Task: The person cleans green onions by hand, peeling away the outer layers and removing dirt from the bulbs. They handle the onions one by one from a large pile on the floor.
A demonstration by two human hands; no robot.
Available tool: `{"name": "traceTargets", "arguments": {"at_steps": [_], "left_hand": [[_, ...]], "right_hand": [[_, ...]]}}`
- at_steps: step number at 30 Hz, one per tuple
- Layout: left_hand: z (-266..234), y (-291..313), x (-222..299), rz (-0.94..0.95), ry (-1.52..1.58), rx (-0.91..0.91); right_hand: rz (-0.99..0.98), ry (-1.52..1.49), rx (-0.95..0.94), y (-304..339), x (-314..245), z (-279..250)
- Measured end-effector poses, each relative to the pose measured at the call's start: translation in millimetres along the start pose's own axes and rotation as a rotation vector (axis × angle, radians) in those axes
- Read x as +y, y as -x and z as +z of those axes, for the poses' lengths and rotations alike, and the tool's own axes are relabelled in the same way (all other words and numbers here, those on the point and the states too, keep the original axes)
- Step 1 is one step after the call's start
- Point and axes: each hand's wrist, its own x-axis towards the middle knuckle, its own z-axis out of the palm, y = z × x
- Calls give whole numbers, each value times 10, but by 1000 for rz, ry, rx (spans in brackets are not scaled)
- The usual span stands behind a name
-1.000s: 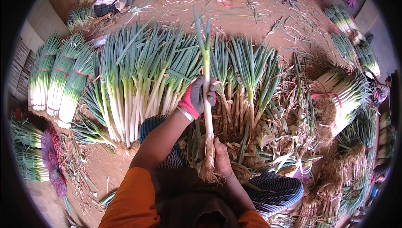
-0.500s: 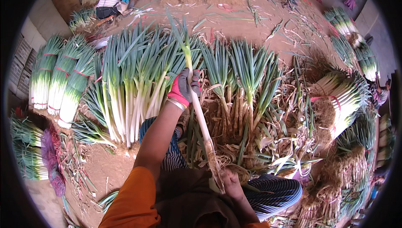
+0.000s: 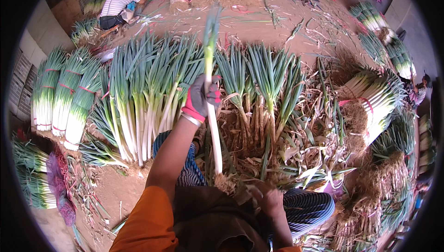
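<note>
My left hand (image 3: 202, 96), in a grey and pink glove, is wrapped round the stalk of a long green onion (image 3: 214, 143). The onion stands nearly upright, its blurred green top away from me and its root tuft near my lap. Its lower stalk looks white and smooth. My bare right hand (image 3: 272, 200) is closed beside the roots, apart from the stalk. Something brownish shows at its fingers, too blurred to name. Left of my left hand lie several clean white-stalked onions (image 3: 144, 108). To its right are onions with brown outer skins (image 3: 270, 118).
Dry peeled leaves (image 3: 305, 152) are heaped at the right. Tied onion bundles stand at the left (image 3: 76, 99) and right (image 3: 370, 108). A purple mesh bag (image 3: 59, 185) lies at lower left. Another person (image 3: 121, 3) bends over at the far left, and one more (image 3: 415, 92) is at the right edge.
The onion has swung from a slant to nearly upright, and the brown layer on its lower stalk has come off. My right hand has moved right, away from the root end.
</note>
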Motion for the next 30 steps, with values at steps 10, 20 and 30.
{"name": "traceTargets", "arguments": {"at_steps": [10, 20, 30], "left_hand": [[211, 217, -533, -109, 71, -167], [261, 264, -494, -260, 412, -522], [353, 388, -532, -78, -31, -239]], "right_hand": [[148, -1093, -172, -785, -789, 428], [-60, -861, -52, -725, -925, 242], [81, -915, -64, -749, -820, 307]]}}
